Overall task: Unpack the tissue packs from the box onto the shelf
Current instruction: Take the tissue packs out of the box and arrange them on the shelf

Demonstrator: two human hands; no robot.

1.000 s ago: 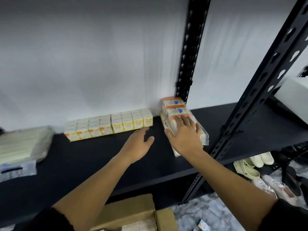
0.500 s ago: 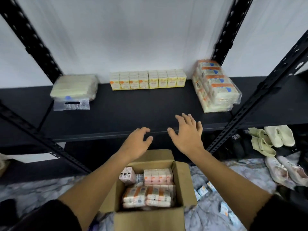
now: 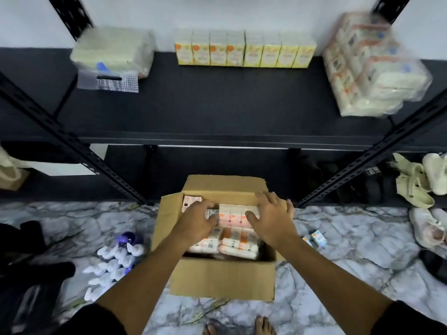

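An open cardboard box (image 3: 221, 279) stands on the marble floor below the black shelf (image 3: 217, 107). Inside lie several wrapped tissue packs (image 3: 233, 243) with orange labels. My left hand (image 3: 197, 220) and my right hand (image 3: 272, 217) reach into the box over a pink and white pack (image 3: 233, 215), one at each end of it, fingers spread and relaxed, gripping nothing. A large wrapped bundle of tissue packs (image 3: 370, 66) lies at the right end of the shelf.
A row of yellow cartons (image 3: 244, 50) lines the back of the shelf, and a pale wrapped pack (image 3: 113, 54) lies at its left. Black uprights (image 3: 377, 151) flank the box. Small loose packs (image 3: 315, 239), white objects (image 3: 113, 259) and shoes (image 3: 420, 180) lie around on the floor.
My hands left the tissue bundle on the shelf and dropped down into the box. My view tilted down from the shelf to the box and floor.
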